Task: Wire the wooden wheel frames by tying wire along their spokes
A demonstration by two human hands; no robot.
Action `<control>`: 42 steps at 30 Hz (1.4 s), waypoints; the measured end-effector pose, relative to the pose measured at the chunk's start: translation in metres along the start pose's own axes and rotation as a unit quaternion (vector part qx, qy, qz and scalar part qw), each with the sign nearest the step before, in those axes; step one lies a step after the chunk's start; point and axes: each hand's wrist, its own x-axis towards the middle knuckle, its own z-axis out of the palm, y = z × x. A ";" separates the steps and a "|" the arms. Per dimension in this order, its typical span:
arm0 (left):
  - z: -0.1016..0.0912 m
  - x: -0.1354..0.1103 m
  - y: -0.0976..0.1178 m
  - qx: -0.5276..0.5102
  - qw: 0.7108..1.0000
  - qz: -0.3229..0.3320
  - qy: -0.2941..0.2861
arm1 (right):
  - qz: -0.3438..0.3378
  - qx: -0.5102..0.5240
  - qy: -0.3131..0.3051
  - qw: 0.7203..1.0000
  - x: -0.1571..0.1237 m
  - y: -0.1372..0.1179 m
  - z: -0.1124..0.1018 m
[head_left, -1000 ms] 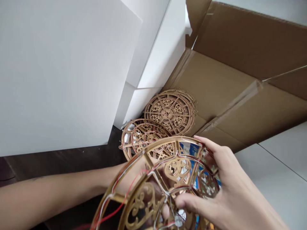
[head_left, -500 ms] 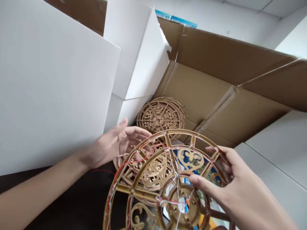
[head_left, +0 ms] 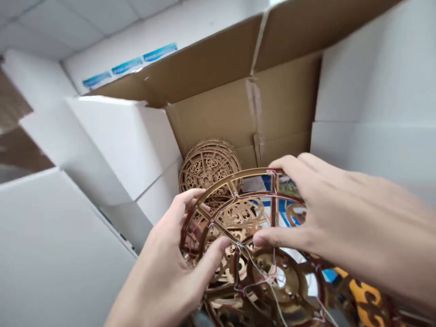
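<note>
A round gold openwork frame (head_left: 231,186), ringed with spokes and scrollwork, is tilted up between my two hands. Thin red and white wires run along its spokes and gather at the round hub (head_left: 262,284). My left hand (head_left: 170,259) grips the left side of the rim, thumb laid across the front. On the upper right, my right hand (head_left: 316,204) is closed around the rim, its thumb on the inner part above the hub. Just behind lie more gold scrollwork pieces, partly seen through the frame. Its lower edge is cut off by the picture.
Beyond the frame, a stack of similar round openwork frames (head_left: 207,168) leans near a large cardboard sheet (head_left: 218,109). White boxes (head_left: 129,141) stand at the left, with a big white panel (head_left: 57,254) nearer. More white boxes (head_left: 371,100) rise at the right.
My left hand has moved from beside the frame onto its left rim. My right hand has shifted up along the rim. The view has turned, showing more of the wall at left.
</note>
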 end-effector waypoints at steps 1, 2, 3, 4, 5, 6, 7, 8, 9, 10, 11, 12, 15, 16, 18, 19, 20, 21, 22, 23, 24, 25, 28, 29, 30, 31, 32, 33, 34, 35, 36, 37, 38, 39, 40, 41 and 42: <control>0.002 0.003 0.000 0.007 1.000 -0.002 -0.002 | -0.007 -0.012 0.004 1.000 0.001 0.000 0.001; 0.004 0.005 0.000 0.018 1.000 -0.008 -0.003 | -0.023 -0.017 0.013 1.000 0.002 0.001 0.001; 0.005 0.007 0.000 0.033 0.999 -0.013 -0.001 | -0.036 -0.023 0.030 0.999 0.002 0.001 0.003; 0.006 0.008 0.000 0.047 0.999 -0.016 0.004 | -0.041 -0.025 0.036 0.998 0.003 0.001 0.004; 0.007 0.009 0.000 0.061 0.998 -0.020 0.008 | -0.043 -0.026 0.038 0.998 0.004 0.000 0.005; 0.008 0.009 -0.001 0.075 0.997 -0.021 0.011 | -0.036 -0.031 0.028 0.998 0.005 -0.001 0.005; 0.009 0.009 -0.002 0.084 0.996 -0.022 0.013 | -0.029 -0.035 0.010 0.999 0.006 -0.002 0.005; 0.009 0.009 -0.003 0.090 0.996 -0.023 0.012 | -0.023 -0.039 0.002 0.999 0.008 -0.003 0.005; 0.009 0.009 -0.003 0.094 0.995 -0.023 0.008 | -0.019 -0.041 -0.010 0.999 0.009 -0.004 0.005; 0.008 0.010 -0.004 0.098 0.995 -0.022 0.002 | -0.019 -0.041 -0.016 0.999 0.010 -0.005 0.005; 0.007 0.012 -0.004 0.104 0.994 -0.022 -0.007 | -0.023 -0.040 -0.018 0.999 0.011 -0.005 0.005; 0.005 0.014 -0.005 0.111 0.993 -0.021 -0.017 | -0.029 -0.035 -0.020 0.999 0.012 -0.005 0.006; -0.002 0.021 -0.004 0.137 0.990 -0.002 -0.030 | -0.030 0.002 -0.011 0.999 0.012 -0.001 0.011; -0.004 0.024 -0.004 0.143 0.989 0.014 -0.028 | -0.023 0.024 0.000 0.999 0.011 0.002 0.014; -0.008 0.028 -0.004 0.163 0.984 0.060 -0.029 | -0.023 0.077 0.039 0.996 0.009 0.009 0.019; -0.010 0.029 -0.003 0.175 0.981 0.081 -0.029 | -0.027 0.093 0.054 0.994 0.008 0.014 0.021; -0.011 0.030 -0.004 0.181 0.977 0.103 -0.032 | -0.031 0.095 0.058 0.993 0.007 0.019 0.022; -0.012 0.031 -0.004 0.186 0.974 0.122 -0.039 | -0.032 0.091 0.054 0.994 0.007 0.023 0.023; -0.013 0.032 -0.005 0.187 0.972 0.137 -0.049 | -0.032 0.083 0.045 0.995 0.007 0.026 0.023; -0.014 0.033 -0.006 0.185 0.970 0.149 -0.055 | -0.032 0.075 0.035 0.996 0.007 0.028 0.023; -0.015 0.033 -0.007 0.181 0.969 0.157 -0.057 | -0.030 0.070 0.025 0.997 0.007 0.028 0.023; -0.015 0.033 -0.008 0.178 0.969 0.161 -0.055 | -0.029 0.069 0.015 0.997 0.008 0.027 0.023; -0.015 0.031 -0.012 0.174 0.970 0.163 -0.049 | -0.031 0.075 -0.023 0.996 0.012 0.017 0.024; -0.015 0.030 -0.013 0.174 0.971 0.157 -0.054 | -0.034 0.077 -0.042 0.996 0.014 0.013 0.024; -0.014 0.029 -0.012 0.171 0.973 0.146 -0.058 | -0.039 0.076 -0.062 0.994 0.015 0.010 0.024; -0.013 0.029 -0.012 0.162 0.976 0.130 -0.059 | -0.043 0.075 -0.080 0.993 0.016 0.007 0.023; -0.013 0.029 -0.011 0.148 0.981 0.111 -0.058 | -0.044 0.076 -0.093 0.992 0.018 0.005 0.023; -0.012 0.030 -0.010 0.129 0.986 0.092 -0.059 | -0.042 0.079 -0.105 0.990 0.019 0.004 0.022; -0.011 0.031 -0.010 0.107 0.989 0.077 -0.061 | -0.039 0.086 -0.117 0.989 0.019 0.004 0.022; -0.010 0.032 -0.010 0.086 0.992 0.065 -0.063 | -0.035 0.095 -0.129 0.987 0.020 0.003 0.021; -0.009 0.033 -0.010 0.070 0.994 0.056 -0.068 | -0.030 0.103 -0.143 0.984 0.021 0.003 0.021; -0.008 0.035 -0.011 0.059 0.994 0.050 -0.073 | -0.023 0.108 -0.161 0.981 0.022 0.003 0.021; -0.006 0.037 -0.012 0.051 0.995 0.046 -0.077 | -0.017 0.109 -0.181 0.977 0.024 0.003 0.022; -0.005 0.039 -0.014 0.043 0.995 0.044 -0.084 | -0.011 0.108 -0.201 0.974 0.025 0.003 0.022; -0.004 0.041 -0.016 0.035 0.994 0.045 -0.093 | -0.007 0.107 -0.219 0.970 0.026 0.003 0.024; -0.003 0.042 -0.018 0.029 0.993 0.047 -0.104 | -0.003 0.109 -0.237 0.965 0.027 0.003 0.026; -0.002 0.044 -0.019 0.026 0.992 0.050 -0.116 | -0.002 0.114 -0.255 0.960 0.029 0.004 0.028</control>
